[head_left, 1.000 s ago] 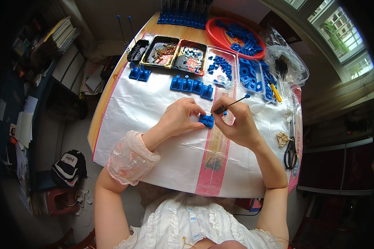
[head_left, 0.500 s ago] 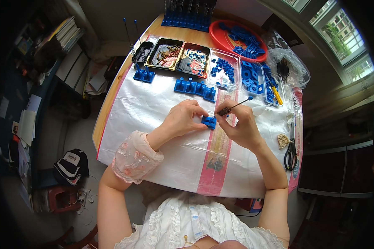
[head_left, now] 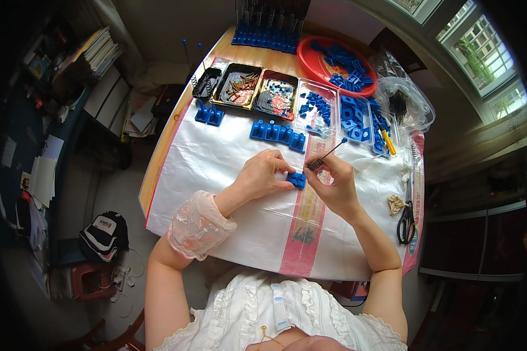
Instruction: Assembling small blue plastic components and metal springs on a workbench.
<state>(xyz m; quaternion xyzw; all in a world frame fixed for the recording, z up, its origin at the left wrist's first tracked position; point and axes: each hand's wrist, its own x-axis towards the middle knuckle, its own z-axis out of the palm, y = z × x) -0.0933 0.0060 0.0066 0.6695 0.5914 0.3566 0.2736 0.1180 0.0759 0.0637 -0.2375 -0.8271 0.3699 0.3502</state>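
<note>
My left hand (head_left: pixel 262 174) rests on the white plastic sheet (head_left: pixel 216 175) and pinches a small blue plastic block (head_left: pixel 297 179) at its right edge. My right hand (head_left: pixel 334 186) is just right of the block and holds a thin dark rod with a coiled spring on it (head_left: pixel 325 157), its blue-tipped end slanting up to the right. The spring end points down at the block. Both hands meet over the middle of the table.
A row of blue blocks (head_left: pixel 278 133) lies beyond my hands, two more (head_left: pixel 209 114) to the left. Trays of small parts (head_left: pixel 257 92), clear boxes of blue pieces (head_left: pixel 339 114), a red bowl (head_left: pixel 336 67), a plastic bag (head_left: pixel 404 105) and scissors (head_left: pixel 405 219) stand around.
The view has shifted slightly so the table sits lower in the picture. Both hands stay on the blue block; the rod has tilted a little.
</note>
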